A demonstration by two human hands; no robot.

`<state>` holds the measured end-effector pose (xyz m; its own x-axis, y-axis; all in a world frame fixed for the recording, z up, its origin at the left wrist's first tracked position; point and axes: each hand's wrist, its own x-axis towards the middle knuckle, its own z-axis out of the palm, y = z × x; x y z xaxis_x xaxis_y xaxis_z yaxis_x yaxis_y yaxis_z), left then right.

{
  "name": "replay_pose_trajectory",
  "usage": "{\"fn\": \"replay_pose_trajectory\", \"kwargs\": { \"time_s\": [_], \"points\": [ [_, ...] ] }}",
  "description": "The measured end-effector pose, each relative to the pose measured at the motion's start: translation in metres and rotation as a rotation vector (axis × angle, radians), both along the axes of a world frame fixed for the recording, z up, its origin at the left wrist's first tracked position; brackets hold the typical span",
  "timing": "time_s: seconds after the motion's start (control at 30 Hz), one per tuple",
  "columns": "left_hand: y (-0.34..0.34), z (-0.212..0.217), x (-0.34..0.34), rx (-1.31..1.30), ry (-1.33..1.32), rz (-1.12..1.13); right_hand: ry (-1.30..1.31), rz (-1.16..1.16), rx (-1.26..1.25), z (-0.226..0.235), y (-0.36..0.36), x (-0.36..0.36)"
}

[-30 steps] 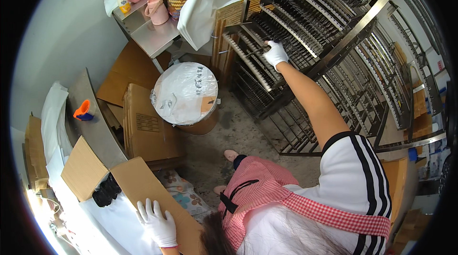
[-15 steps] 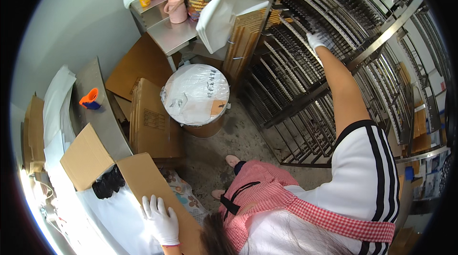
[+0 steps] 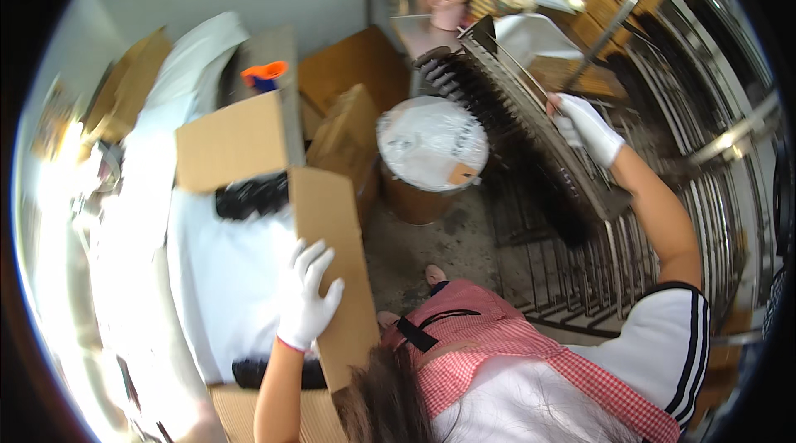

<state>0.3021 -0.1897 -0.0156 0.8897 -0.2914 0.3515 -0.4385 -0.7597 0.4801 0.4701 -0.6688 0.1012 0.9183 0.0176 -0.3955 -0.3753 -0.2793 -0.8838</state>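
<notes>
My right hand (image 3: 587,129), in a white glove with bare fingertips, grips the edge of a long metal rack tray (image 3: 572,167). Rows of dark, bristle-like pieces (image 3: 506,132) line the tray, which is tilted in the air before the rack; blur hides their exact kind. My left hand (image 3: 307,300), also gloved, has its fingers spread at the inner edge of an open cardboard box (image 3: 332,236) and holds nothing. White sheeting (image 3: 224,277) covers most of the box's inside. Black plastic-like bundles (image 3: 253,197) show at its far end and near end.
On the right stands a tall metal rack (image 3: 613,277) with many bars. Ahead is a round drum (image 3: 431,144) topped with clear wrap. Folded cardboard (image 3: 344,132) leans beside it. An orange and blue tape dispenser (image 3: 265,74) sits beyond the box. A pink jug (image 3: 448,7) stands on the back table.
My right hand has drawn the tray out of the rack toward the left. My left hand remains at the box, fingers now wider apart. The view has turned right-to-left, shifting the scene rightward.
</notes>
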Motion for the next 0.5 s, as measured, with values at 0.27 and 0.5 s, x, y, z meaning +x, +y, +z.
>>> {"fn": "replay_pose_trajectory", "kwargs": {
  "time_s": [0.27,0.5],
  "points": [
    [0.099,0.143,-0.046,-0.371,-0.475,0.135,-0.596,0.727,-0.191,0.080,0.248,-0.065],
    [0.142,0.214,-0.054,-0.136,-0.247,0.531,-2.212,1.275,-0.429,0.106,0.436,-0.132]
  ]
}}
